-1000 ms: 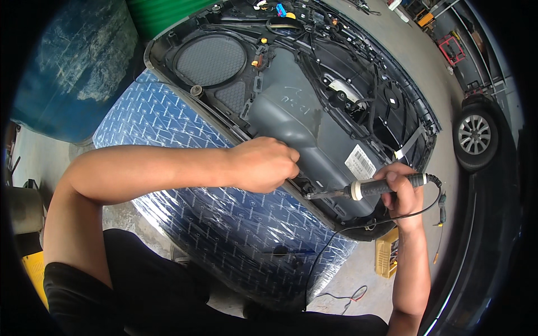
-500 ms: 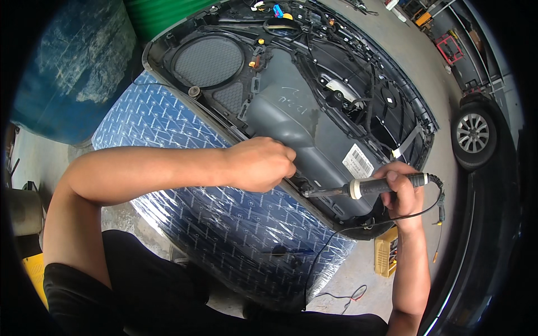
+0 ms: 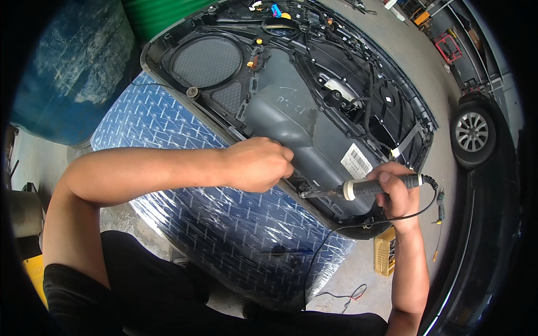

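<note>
A black car door panel (image 3: 221, 127) lies back side up, its many clips and wires showing. My right hand (image 3: 395, 190) is wrapped round the dark handle of a soldering iron (image 3: 372, 187), which has a cream collar and a cord at its rear end. The iron's metal tip reaches left to the panel's near edge, touching or almost touching it. Just left of that tip, my left hand (image 3: 260, 164) is closed over the same edge, knuckles up. Its fingertips are hidden, so whatever it pinches cannot be made out.
Blue patterned wrapping (image 3: 235, 224) covers the support under the panel. The iron's black cord (image 3: 314, 257) loops across the near right corner. A yellow basket (image 3: 384, 252) stands on the floor. Blue (image 3: 73, 73) and green (image 3: 168, 14) drums rise at left; a dark car (image 3: 493, 185) is at right.
My right hand and the soldering iron have shifted slightly to the left along the panel edge. The left hand keeps its place and closed shape.
</note>
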The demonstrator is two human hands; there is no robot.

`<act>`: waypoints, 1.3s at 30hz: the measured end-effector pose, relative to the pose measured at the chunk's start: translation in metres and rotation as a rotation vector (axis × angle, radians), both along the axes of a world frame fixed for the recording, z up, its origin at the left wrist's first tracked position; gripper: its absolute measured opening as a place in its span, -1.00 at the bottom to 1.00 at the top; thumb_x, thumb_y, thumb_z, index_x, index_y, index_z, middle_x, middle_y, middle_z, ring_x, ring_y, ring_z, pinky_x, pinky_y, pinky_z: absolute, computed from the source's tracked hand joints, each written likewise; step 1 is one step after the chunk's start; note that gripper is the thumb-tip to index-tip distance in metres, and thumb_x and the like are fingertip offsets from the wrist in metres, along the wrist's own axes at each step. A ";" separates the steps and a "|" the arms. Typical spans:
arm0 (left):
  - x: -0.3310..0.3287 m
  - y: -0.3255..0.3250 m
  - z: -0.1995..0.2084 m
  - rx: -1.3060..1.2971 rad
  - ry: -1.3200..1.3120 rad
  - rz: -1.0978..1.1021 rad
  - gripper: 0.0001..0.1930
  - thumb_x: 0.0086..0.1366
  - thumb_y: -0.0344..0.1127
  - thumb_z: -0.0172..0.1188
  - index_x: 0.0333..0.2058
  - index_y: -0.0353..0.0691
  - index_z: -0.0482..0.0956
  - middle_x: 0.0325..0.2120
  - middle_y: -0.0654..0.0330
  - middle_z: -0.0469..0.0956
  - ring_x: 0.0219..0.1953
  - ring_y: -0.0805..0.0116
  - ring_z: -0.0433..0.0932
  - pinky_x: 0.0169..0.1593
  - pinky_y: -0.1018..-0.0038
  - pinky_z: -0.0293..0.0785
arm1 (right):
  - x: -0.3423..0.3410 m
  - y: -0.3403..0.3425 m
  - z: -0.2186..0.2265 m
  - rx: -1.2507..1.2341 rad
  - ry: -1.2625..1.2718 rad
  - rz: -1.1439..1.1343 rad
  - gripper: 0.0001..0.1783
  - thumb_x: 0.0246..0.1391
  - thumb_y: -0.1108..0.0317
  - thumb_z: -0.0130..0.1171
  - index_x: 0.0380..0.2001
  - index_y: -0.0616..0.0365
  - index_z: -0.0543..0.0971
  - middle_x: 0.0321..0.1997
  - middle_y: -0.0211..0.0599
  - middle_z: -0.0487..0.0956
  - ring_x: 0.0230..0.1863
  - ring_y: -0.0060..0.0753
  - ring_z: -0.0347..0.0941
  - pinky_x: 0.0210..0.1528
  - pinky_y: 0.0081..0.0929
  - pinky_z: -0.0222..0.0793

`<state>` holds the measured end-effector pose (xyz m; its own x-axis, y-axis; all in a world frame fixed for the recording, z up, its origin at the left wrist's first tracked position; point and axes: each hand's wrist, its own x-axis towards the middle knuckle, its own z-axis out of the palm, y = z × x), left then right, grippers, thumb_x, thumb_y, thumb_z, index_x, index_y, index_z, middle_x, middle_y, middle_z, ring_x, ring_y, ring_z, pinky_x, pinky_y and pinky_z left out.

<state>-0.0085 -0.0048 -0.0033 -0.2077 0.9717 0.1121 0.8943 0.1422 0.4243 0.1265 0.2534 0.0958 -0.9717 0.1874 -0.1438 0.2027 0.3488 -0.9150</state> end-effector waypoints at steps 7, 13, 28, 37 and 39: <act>-0.001 0.001 0.001 0.008 -0.012 -0.002 -0.94 0.09 -0.49 0.20 -0.44 -0.28 0.63 -0.44 0.12 0.51 -0.31 0.10 0.61 -0.22 0.20 0.60 | 0.009 0.007 -0.001 -0.027 0.051 -0.018 -0.70 0.07 0.28 0.06 -0.41 0.33 0.63 -0.67 -0.41 0.46 -0.68 -0.67 0.28 -0.61 -0.62 0.14; -0.001 0.000 0.002 0.004 0.004 -0.009 -0.92 0.09 -0.50 0.20 -0.41 -0.29 0.65 -0.44 0.12 0.52 -0.31 0.10 0.61 -0.21 0.21 0.61 | 0.009 0.003 -0.001 -0.008 0.024 -0.025 -0.71 0.06 0.28 0.08 -0.41 0.32 0.64 -0.66 -0.41 0.48 -0.68 -0.67 0.28 -0.61 -0.63 0.14; 0.000 0.000 0.003 -0.007 -0.006 -0.012 -0.88 0.09 -0.51 0.21 -0.36 -0.30 0.67 -0.42 0.13 0.54 -0.28 0.13 0.61 -0.19 0.24 0.61 | 0.010 0.000 0.001 0.029 0.026 -0.005 -0.74 0.04 0.32 0.07 -0.43 0.31 0.64 -0.66 -0.42 0.47 -0.68 -0.69 0.27 -0.61 -0.64 0.13; 0.000 0.000 0.003 -0.009 0.005 -0.008 -0.88 0.10 -0.50 0.21 -0.36 -0.29 0.68 -0.41 0.12 0.54 -0.29 0.13 0.62 -0.19 0.24 0.61 | 0.011 0.003 0.000 0.000 0.052 -0.004 -0.73 0.05 0.30 0.07 -0.42 0.31 0.64 -0.67 -0.42 0.47 -0.69 -0.68 0.27 -0.61 -0.64 0.14; 0.000 0.000 0.003 -0.013 0.005 -0.006 -0.88 0.10 -0.50 0.21 -0.36 -0.29 0.67 -0.42 0.13 0.54 -0.28 0.13 0.62 -0.19 0.24 0.61 | 0.011 0.001 0.000 0.011 0.046 -0.008 -0.72 0.06 0.30 0.08 -0.42 0.32 0.64 -0.67 -0.41 0.47 -0.69 -0.67 0.27 -0.61 -0.63 0.14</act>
<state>-0.0088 -0.0046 -0.0004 -0.2015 0.9743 0.1006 0.8974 0.1425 0.4175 0.1377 0.2549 0.0954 -0.9758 0.1964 -0.0966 0.1629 0.3570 -0.9198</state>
